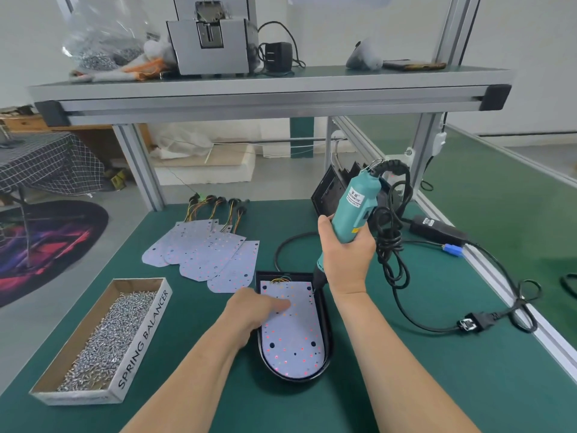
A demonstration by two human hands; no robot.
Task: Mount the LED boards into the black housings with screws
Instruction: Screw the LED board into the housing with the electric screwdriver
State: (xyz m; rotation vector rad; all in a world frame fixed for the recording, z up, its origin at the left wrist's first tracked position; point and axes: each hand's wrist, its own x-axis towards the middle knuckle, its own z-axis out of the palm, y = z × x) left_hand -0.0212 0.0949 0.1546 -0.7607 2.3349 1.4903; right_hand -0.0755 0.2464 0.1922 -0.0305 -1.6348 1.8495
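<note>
A white LED board [292, 335] dotted with red and orange LEDs lies inside a black housing [326, 332] at the table's front centre. My left hand [254, 310] presses on the board's upper left part with a straight finger. My right hand [345, 254] grips a teal electric screwdriver [354, 210], tilted, with its bit tip at the board's upper right corner. Several more LED boards [203, 251] with wire leads lie fanned out to the left behind the housing.
A cardboard box [142, 335] full of screws stands at the front left. More black housings [327, 195] lean at the back right. The screwdriver's black cable [406, 304] loops over the right side to a power adapter [437, 231]. An upper shelf [268, 89] overhangs the back.
</note>
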